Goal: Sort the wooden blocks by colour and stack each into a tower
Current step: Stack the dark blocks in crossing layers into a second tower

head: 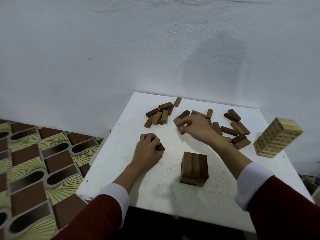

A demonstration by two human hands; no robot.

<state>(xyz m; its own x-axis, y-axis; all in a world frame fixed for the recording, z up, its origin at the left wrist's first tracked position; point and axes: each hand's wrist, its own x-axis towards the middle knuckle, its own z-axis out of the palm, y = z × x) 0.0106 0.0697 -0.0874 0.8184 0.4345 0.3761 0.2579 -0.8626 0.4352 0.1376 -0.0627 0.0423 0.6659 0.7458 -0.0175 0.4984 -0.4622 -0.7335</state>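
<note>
A short tower of brown blocks stands near the middle of the white table. At the right edge stands a taller tower of pale blocks. Loose brown blocks lie in a pile at the back left and in another at the back right. My left hand grips a dark brown block low on the table, left of the short tower. My right hand reaches to the back middle and pinches a mid-brown block there.
A white wall rises directly behind the table. Patterned brown and green flooring lies to the left, below the table's left edge. The table's front and left part holds no blocks.
</note>
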